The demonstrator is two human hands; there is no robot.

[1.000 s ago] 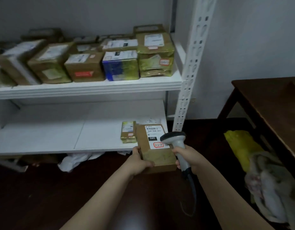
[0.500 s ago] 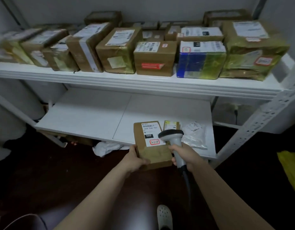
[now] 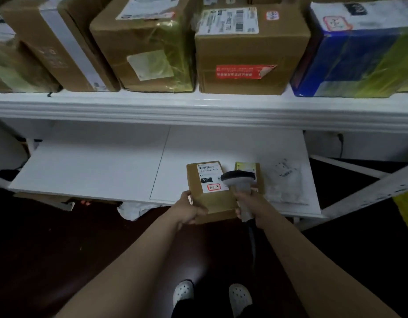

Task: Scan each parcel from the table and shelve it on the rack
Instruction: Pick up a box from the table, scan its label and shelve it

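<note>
Since half a second ago the view has closed in on the rack, both white shoes (image 3: 183, 292) now show at the bottom, and the parcel (image 3: 215, 203) reaches a little further in over the front edge of the lower shelf (image 3: 95, 171). Left hand (image 3: 189, 210) grips the parcel's near left corner, thumb on top and fingers curled beneath. Right hand (image 3: 251, 207) is wrapped round the handle of the scanner (image 3: 238, 177), whose dark head sits over the parcel's right edge, beside the white label. Whether the parcel rests on the shelf or is held just above it cannot be told. Just beside it on the right lies a small parcel with yellow-green tape (image 3: 246, 166), partly hidden by the scanner head, and further right a clear plastic bag (image 3: 287, 182). Upper shelf (image 3: 198, 109) carries a row of boxes, among them a brown box with a red label (image 3: 244, 53) and a blue box (image 3: 358, 60).
</note>
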